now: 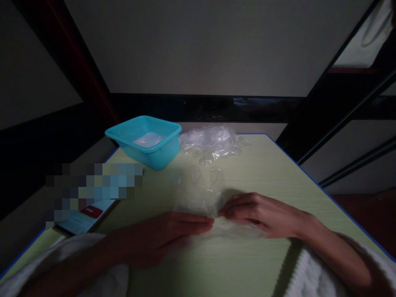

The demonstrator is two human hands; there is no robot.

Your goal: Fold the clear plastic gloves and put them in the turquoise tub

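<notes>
Both my hands rest low on a pale green table (262, 173) in dim light. A thin clear plastic bag (198, 194) lies flat in front of them. My left hand (163, 239) has its fingers pressed together on the bag's near edge. My right hand (256, 214) pinches the same edge from the right, its fingertips almost meeting those of the left. White knitted sleeves cover both forearms.
A turquoise plastic tub (145, 142) stands at the back left with something clear and flat inside. A heap of crumpled clear plastic bags (212, 142) lies beside it at the back middle. A phone (85, 218) lies at the left edge. Dark bed-frame bars surround the table.
</notes>
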